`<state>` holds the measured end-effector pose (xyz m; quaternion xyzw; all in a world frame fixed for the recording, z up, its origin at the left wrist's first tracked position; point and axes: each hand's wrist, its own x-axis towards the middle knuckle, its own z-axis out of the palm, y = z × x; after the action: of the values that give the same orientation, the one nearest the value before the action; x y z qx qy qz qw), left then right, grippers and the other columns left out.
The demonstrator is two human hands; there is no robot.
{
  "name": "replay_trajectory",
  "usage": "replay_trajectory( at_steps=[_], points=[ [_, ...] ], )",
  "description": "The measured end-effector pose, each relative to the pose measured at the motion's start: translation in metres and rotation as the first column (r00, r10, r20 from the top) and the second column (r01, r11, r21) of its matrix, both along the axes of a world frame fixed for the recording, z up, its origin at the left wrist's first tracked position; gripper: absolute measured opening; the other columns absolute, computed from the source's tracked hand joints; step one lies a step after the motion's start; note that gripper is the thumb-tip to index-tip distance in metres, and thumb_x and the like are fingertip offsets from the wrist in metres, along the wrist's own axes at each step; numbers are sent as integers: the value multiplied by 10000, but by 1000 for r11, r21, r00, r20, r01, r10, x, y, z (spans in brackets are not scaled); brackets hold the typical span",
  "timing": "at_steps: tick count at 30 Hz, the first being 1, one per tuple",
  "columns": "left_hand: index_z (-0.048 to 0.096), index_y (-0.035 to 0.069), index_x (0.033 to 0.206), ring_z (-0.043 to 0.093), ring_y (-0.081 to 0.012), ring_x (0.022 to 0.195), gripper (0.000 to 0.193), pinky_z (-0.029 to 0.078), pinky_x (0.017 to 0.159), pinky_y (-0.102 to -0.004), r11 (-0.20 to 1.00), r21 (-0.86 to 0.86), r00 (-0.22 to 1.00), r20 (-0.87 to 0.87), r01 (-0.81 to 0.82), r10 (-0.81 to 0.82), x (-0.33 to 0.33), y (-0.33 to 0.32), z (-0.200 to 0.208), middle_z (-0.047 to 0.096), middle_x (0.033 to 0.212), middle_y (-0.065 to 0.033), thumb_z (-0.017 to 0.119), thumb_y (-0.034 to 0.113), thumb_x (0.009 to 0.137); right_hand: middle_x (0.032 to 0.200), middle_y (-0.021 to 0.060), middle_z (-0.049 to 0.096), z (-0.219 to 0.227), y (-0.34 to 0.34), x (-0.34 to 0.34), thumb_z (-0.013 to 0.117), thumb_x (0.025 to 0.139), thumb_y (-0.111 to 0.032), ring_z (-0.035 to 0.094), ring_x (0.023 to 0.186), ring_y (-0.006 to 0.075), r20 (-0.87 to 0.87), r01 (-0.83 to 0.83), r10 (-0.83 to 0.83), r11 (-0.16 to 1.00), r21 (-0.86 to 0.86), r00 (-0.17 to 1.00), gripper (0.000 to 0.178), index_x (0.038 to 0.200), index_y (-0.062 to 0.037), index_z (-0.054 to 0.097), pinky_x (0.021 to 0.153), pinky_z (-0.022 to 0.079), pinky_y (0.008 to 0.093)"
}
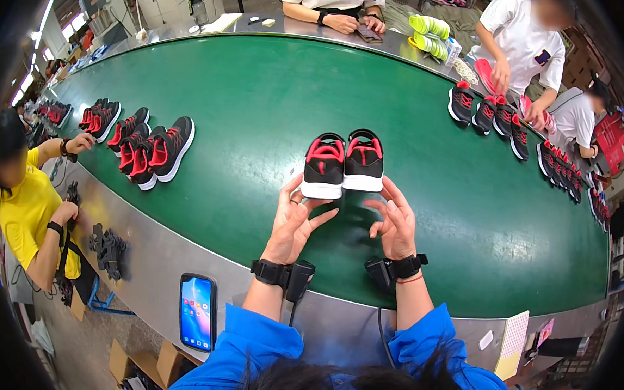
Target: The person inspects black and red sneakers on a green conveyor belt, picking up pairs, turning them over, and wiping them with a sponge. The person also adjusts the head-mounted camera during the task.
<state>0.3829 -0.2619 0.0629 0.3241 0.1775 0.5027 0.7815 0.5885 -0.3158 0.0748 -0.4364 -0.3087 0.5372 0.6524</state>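
A pair of black sports shoes with red linings and white soles stands side by side in front of me, heels toward me: a left shoe [324, 169] and a right shoe [364, 162]. My left hand [295, 222] is at the left shoe's heel, fingers spread, fingertips at its outer side. Beside the right shoe's heel is my right hand [395, 220], its fingers apart and some bent, one fingertip at the sole's edge. Neither hand visibly wraps around a shoe. The fingertips beyond the heels are partly hidden. Both wrists wear black straps with small boxes.
Similar shoes stand on the green belt [245, 121] at the left [170, 149] and far right [509, 128]. A phone [197, 312] lies on the metal edge near me. One person in yellow works at the left; others work across the belt, near neon-yellow shoe parts [430, 35].
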Motion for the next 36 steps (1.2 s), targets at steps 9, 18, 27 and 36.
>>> replay_trajectory(
  at_steps=[9, 18, 27, 36],
  points=[
    [430, 106, 1344, 411, -199, 1165, 530, 405, 989, -385, 986, 51, 861, -482, -157, 162, -5, 2, -19, 389, 1285, -87, 645, 253, 882, 1291, 119, 553, -12, -2, 11, 584, 929, -264, 575, 1071, 168, 183, 24, 3, 989, -148, 983, 450, 1284, 11, 554, 549, 502, 227],
    [627, 83, 1007, 437, -119, 904, 174, 389, 823, -270, 840, -28, 676, -607, -543, 417, 2, -2, -37, 495, 1024, -24, 618, 96, 833, 984, 102, 570, 8, -2, -17, 682, 781, -96, 516, 961, 281, 920, 271, -198, 957, 106, 339, 238, 1011, -71, 628, 856, 430, 380],
    [584, 70, 936, 415, -45, 694, 33, 367, 627, -207, 702, -211, 699, -475, -680, 535, 11, 2, -43, 528, 860, 30, 553, 72, 923, 919, 122, 569, 23, 23, -83, 788, 637, -330, 526, 929, 299, 944, 16, 166, 986, -168, -284, 387, 968, -158, 683, 773, 387, 431],
    [514, 69, 969, 394, -45, 538, 60, 319, 455, -202, 573, -344, 666, -451, -744, 594, 3, 5, -49, 482, 760, 14, 491, 46, 918, 758, 121, 677, 92, 110, -148, 767, 674, -458, 651, 779, 295, 998, -164, -36, 986, 27, -52, 381, 848, -127, 693, 707, 443, 422]
  ],
)
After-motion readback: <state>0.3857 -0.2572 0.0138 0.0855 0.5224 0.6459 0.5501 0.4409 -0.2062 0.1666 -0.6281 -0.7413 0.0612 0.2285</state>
